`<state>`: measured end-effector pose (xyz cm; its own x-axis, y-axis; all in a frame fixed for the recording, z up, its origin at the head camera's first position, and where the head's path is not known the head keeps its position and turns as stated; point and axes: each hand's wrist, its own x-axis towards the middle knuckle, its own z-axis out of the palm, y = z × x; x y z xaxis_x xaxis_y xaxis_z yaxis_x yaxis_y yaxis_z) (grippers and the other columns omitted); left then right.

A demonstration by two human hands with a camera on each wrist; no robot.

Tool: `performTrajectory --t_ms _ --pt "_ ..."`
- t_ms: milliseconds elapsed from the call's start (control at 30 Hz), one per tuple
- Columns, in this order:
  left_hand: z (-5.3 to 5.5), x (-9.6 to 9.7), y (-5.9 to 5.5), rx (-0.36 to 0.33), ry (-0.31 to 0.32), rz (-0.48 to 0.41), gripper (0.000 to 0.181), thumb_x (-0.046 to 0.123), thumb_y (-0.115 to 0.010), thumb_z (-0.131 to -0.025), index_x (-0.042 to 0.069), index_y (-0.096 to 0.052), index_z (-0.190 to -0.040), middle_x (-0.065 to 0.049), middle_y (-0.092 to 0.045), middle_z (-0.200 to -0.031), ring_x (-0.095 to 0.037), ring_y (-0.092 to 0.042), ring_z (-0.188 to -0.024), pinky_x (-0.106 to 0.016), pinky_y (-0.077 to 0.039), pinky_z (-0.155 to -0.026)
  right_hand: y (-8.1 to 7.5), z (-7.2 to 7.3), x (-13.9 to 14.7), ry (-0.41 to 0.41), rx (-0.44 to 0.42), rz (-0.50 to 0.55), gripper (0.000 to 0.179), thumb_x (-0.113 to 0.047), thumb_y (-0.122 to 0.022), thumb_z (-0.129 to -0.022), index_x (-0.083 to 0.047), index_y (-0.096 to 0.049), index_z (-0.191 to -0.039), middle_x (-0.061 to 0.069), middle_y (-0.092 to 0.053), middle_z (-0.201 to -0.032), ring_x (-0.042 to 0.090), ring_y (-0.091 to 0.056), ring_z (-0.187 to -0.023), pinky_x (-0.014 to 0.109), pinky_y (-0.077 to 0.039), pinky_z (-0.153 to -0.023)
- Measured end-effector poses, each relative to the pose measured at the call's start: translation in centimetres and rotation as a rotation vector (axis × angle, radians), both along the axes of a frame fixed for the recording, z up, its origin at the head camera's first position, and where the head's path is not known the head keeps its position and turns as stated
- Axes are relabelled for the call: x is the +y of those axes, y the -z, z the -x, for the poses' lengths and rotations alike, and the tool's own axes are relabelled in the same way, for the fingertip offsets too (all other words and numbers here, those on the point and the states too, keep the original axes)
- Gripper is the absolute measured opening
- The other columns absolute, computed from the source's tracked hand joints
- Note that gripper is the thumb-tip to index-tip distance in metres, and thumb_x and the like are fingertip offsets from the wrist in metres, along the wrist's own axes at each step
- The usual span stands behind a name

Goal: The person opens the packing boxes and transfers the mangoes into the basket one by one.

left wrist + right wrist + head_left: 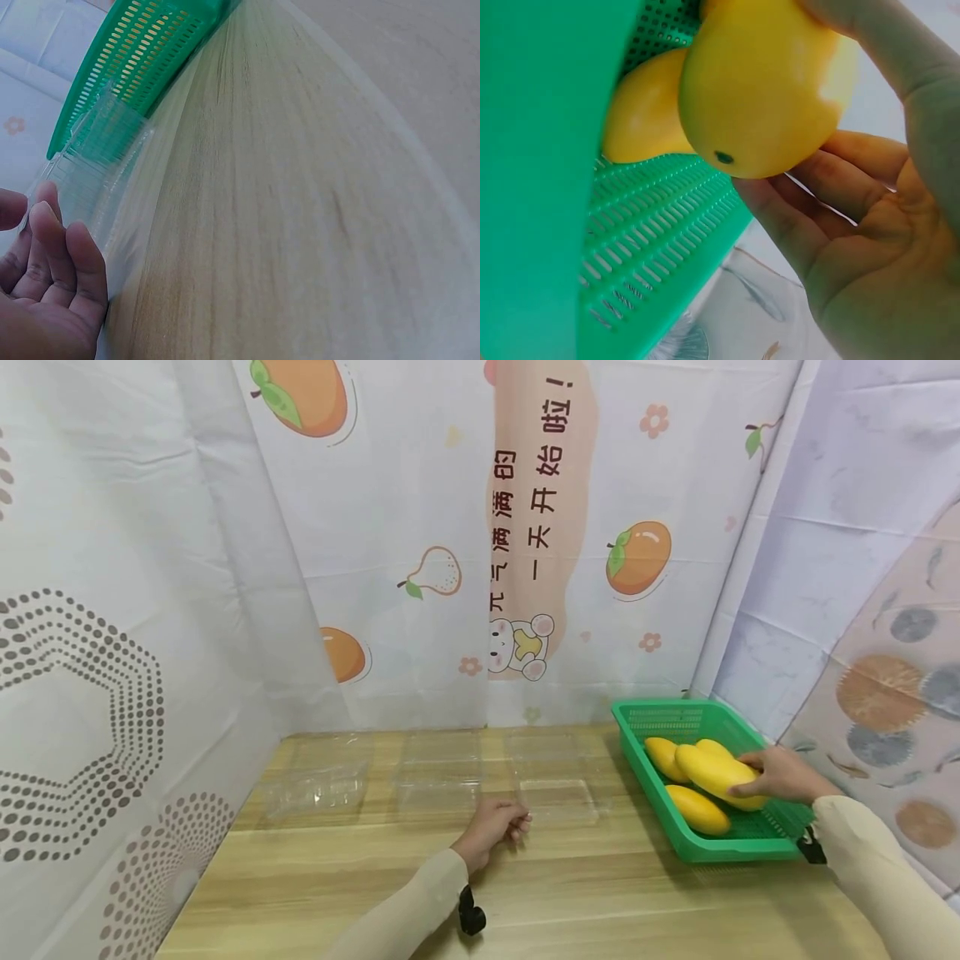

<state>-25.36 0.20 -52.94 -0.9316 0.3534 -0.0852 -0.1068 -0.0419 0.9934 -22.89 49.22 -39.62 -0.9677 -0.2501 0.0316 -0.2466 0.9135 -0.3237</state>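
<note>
In the head view my right hand [783, 774] grips a yellow mango [708, 768] over the green basket [667, 827]. The right wrist view shows the thumb on one side of this mango [765, 90] and the fingers on the other. Several more mangoes, such as the one at the near side [697, 810], lie in the basket. My left hand [487, 832] is low over the table, fingers loosely bent and nothing held. Its fingertips are close to the left edge of a clear plastic box [558, 797], whose lid stands raised behind.
Two more clear open boxes, a middle one [438, 793] and a left one [315, 789], stand in a row along the back of the wooden table [570, 893]. Behind them hangs a printed curtain [390, 510]. Another curtain [862, 635] borders the basket on the right.
</note>
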Motion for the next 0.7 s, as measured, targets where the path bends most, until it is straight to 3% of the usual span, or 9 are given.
performTrajectory --t_ms 133,467,700 --pt "0.1 0.0 0.1 -0.006 0.001 -0.001 0.027 0.014 -0.064 -0.100 -0.012 -0.071 -0.105 -0.010 -0.071 -0.086 -0.010 -0.060 -0.067 -0.021 -0.051 -0.059 -0.2 -0.2 0.3 0.002 -0.053 0.014 0.067 -0.031 -0.087 -0.083 0.017 -0.063 -0.122 0.017 -0.074 -0.104 0.010 -0.060 -0.076 0.030 -0.052 -0.064" --pt "0.2 0.2 0.1 -0.002 0.007 0.006 0.026 0.013 -0.062 -0.101 -0.011 -0.072 -0.103 -0.009 -0.070 -0.084 -0.011 -0.060 -0.067 -0.021 -0.051 -0.059 -0.2 -0.7 1.0 -0.001 -0.117 -0.021 0.070 -0.032 -0.086 -0.083 0.018 -0.061 -0.124 0.019 -0.073 -0.108 0.014 -0.061 -0.080 0.032 -0.053 -0.067" --pt "0.2 0.2 0.1 -0.001 -0.004 0.003 0.026 0.012 -0.061 -0.102 -0.011 -0.072 -0.104 -0.012 -0.071 -0.086 -0.010 -0.060 -0.067 -0.021 -0.051 -0.058 -0.1 -0.7 1.4 0.022 -0.181 0.001 0.074 -0.025 -0.089 -0.081 0.024 -0.055 -0.125 0.041 -0.063 -0.117 0.047 -0.066 -0.100 0.052 -0.058 -0.079"
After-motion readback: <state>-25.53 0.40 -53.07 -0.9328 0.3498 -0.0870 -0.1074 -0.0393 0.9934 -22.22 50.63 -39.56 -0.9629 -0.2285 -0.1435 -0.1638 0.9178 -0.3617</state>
